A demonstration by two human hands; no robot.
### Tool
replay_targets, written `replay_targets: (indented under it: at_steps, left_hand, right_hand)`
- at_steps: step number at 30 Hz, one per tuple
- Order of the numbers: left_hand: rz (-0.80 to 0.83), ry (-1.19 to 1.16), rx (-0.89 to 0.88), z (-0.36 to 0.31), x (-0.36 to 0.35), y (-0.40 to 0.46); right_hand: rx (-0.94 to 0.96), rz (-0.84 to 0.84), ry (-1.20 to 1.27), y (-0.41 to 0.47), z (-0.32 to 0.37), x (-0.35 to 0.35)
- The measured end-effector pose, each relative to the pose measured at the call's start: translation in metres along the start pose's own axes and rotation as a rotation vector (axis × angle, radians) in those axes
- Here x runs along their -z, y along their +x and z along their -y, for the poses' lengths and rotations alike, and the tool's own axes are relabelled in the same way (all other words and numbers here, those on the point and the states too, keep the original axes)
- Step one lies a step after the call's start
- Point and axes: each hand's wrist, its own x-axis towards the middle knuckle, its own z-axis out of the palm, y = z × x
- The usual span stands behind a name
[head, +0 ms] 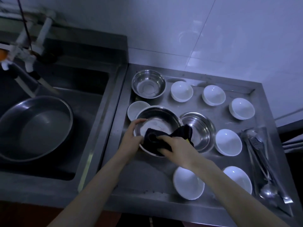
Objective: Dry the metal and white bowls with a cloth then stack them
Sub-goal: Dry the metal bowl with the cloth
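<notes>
My left hand (132, 134) grips the near-left rim of a metal bowl (159, 119) held tilted above the steel counter. My right hand (175, 145) holds a dark cloth (165, 135) bunched against the bowl's near inside wall and rim. A second metal bowl (199, 131) sits just right of it, and a third (148, 86) stands at the back left. Several white bowls lie spread over the counter, among them one (135, 109) partly hidden behind the held bowl and one (188, 183) near the front edge.
A steel counter tray (147, 176) carries everything. Metal tongs and a ladle (262, 163) lie along its right side. To the left a deep sink (91, 82) holds a large metal pan (36, 128) under white pipes and a tap (27, 46). Tiled wall behind.
</notes>
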Motion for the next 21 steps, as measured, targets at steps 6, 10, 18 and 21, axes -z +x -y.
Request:
replay_targets:
  at_steps: [6, 10, 18, 21]
  left_hand:
    - [-0.09, -0.057, -0.138, -0.024, -0.022, -0.019]
    - [-0.166, -0.047, -0.16, -0.032, -0.048, -0.028]
    - [-0.365, -0.027, -0.218, -0.047, -0.067, -0.026]
    - [-0.402, -0.038, -0.265, -0.057, -0.056, -0.019]
  right_hand:
    - [0.111, 0.169, -0.004, -0.005, 0.004, 0.022]
    - [0.224, 0.225, 0.024, 0.018, -0.002, 0.032]
    - [0.102, -0.208, -0.388, 0.04, -0.01, 0.059]
    - [0.13, -0.091, -0.448, 0.024, -0.012, 0.078]
